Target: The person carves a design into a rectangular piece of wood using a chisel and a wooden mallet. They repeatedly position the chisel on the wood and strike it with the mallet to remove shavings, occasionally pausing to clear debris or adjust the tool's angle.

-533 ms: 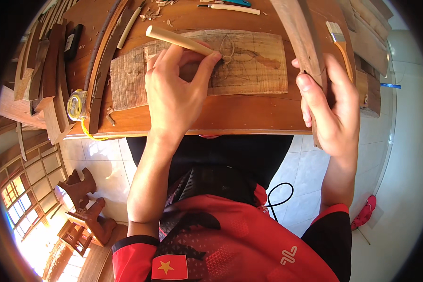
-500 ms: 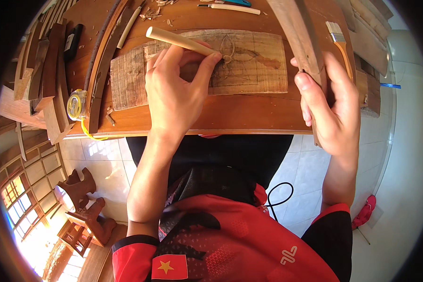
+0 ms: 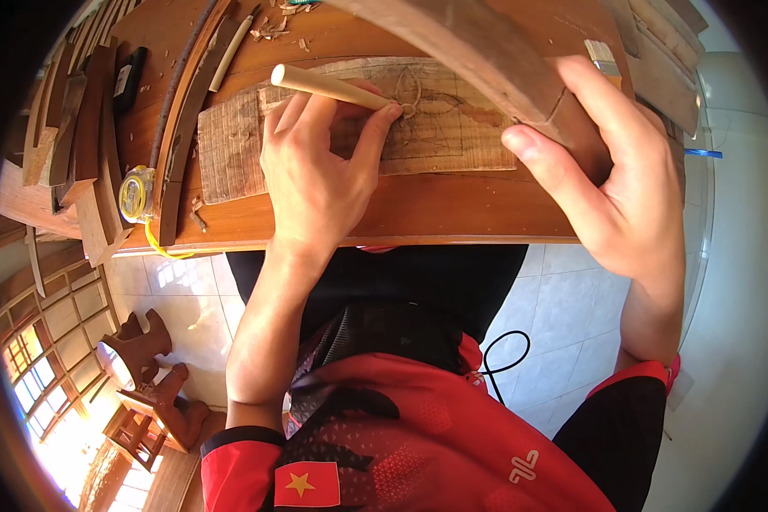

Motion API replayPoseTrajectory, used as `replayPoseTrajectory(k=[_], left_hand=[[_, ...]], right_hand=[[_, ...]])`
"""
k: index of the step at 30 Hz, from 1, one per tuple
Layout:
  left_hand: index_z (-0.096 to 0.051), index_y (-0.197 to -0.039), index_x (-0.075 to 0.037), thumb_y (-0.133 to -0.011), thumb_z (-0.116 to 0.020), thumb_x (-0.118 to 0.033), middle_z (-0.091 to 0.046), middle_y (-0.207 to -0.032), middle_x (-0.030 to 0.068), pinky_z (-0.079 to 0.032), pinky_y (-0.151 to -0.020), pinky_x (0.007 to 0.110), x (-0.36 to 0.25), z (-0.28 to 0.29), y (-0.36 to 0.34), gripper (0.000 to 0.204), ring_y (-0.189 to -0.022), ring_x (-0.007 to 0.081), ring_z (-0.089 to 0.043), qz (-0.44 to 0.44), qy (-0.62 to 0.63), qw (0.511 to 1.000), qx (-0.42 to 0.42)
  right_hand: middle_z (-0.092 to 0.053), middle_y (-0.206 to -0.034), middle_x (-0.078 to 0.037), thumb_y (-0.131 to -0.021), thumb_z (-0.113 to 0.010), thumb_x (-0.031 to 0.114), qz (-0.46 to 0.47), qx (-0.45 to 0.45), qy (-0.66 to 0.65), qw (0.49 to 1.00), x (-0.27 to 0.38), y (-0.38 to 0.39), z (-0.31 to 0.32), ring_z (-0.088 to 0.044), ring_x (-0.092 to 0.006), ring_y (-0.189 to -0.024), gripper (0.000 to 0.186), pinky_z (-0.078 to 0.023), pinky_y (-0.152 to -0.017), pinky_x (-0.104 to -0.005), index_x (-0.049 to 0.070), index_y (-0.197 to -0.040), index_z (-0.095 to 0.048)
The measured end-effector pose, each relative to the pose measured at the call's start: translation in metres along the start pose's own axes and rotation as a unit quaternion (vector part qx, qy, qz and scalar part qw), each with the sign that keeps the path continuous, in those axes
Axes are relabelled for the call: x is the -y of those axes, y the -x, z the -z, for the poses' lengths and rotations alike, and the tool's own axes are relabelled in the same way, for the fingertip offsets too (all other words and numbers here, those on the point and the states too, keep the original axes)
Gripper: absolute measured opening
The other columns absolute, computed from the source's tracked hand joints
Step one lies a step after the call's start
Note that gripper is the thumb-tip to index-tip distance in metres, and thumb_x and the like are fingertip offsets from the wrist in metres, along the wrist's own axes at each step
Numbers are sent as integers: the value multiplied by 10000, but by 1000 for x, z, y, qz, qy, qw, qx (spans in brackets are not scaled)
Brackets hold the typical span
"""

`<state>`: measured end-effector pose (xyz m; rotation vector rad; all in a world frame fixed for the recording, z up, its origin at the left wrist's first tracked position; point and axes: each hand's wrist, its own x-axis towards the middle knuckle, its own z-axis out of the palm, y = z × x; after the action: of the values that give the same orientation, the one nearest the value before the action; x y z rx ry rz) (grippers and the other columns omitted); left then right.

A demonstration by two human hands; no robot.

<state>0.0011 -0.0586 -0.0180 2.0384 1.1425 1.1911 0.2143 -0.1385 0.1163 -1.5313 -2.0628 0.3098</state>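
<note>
My left hand is closed round the pale round handle of a carving chisel, which slants down to the right. The chisel's lower end, hidden by my fingertips, is at a carved leaf-shaped outline on a wooden board with drawn lines. In my right hand is a thick brown wooden bar, gripped near its lower end. It slopes up to the left, above the board's right part, and runs out of the frame at the top.
The board lies on a brown wooden table. On the left are a tape measure, curved wooden strips, a pale-handled tool and stacked wood pieces. A paintbrush is partly hidden behind my right hand; wood shavings lie at the back.
The wooden bar has swung from nearly upright to a leftward slant, over the board. My right hand has moved slightly right and turned. The left hand and chisel stay nearly in place.
</note>
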Motion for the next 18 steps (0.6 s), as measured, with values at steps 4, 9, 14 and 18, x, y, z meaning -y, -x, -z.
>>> replayPoseTrajectory(k=[4, 9, 14, 18], left_hand=[[-731, -970, -110, -854, -841, -180, -743, -848, 17, -472, -822, 396, 0, 0, 2, 175, -795, 241, -695, -36, -47, 998, -17], [-717, -961, -99, -842, -850, -184, -712, -828, 33, -480, -828, 423, -1, 1, 2, 198, -776, 277, -670, -48, -76, 996, -19], [-713, -956, -89, -844, -841, -186, -728, -837, 43, -477, -853, 421, 2, 2, 5, 196, -794, 276, -677, -41, -73, 996, -15], [-719, -960, -88, -858, -828, -189, -741, -797, 34, -472, -873, 412, 8, 2, 5, 180, -758, 240, -693, -47, -85, 995, -10]], right_hand=[[-700, -918, -196, -892, -814, 128, 38, 63, 11, 997, 4, -14, 4, -705, -265, -810, 434, -525, -748, -331, -108, -1201, -621], [-692, -905, -212, -873, -831, 156, 39, 105, 31, 993, 10, -18, 8, -692, -353, -802, 431, -529, -744, -375, -77, -1183, -642], [-693, -909, -214, -874, -834, 166, 18, 126, 30, 991, 8, -17, 4, -699, -352, -814, 443, -528, -750, -380, -77, -1190, -640], [-706, -925, -213, -890, -821, 158, 42, 128, 40, 990, 6, -18, 1, -712, -323, -838, 457, -533, -774, -373, -94, -1219, -630]])
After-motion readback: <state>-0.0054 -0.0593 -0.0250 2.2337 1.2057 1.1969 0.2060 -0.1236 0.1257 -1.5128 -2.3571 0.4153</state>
